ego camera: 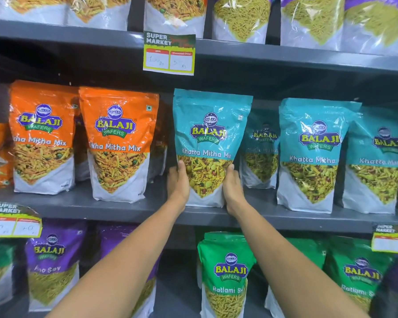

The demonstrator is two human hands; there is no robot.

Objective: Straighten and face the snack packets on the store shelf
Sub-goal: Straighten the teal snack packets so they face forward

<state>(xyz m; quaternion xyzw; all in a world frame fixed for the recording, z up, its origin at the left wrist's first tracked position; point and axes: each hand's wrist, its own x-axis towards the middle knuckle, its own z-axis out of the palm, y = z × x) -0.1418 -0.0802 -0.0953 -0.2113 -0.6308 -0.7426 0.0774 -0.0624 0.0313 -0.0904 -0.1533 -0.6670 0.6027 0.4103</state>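
A teal Khatta Mitha Mix packet [210, 134] stands upright at the front of the grey middle shelf [129, 208], label facing me. My left hand [177, 184] grips its lower left edge and my right hand [233, 188] grips its lower right edge. To its right stand more teal packets: one set further back [261, 150], one forward [313, 154] and one at the far right [375, 161]. Left of it stand two orange Tikha Mitha Mix packets [118, 143] [43, 136], both upright and facing out.
A yellow price tag [169, 53] hangs from the upper shelf edge above the held packet. The upper shelf carries sev and mix packets [241, 19]. Below are purple packets [53, 262], green Ratlami Sev packets [226, 271] and two more price tags [13, 222] [391, 239].
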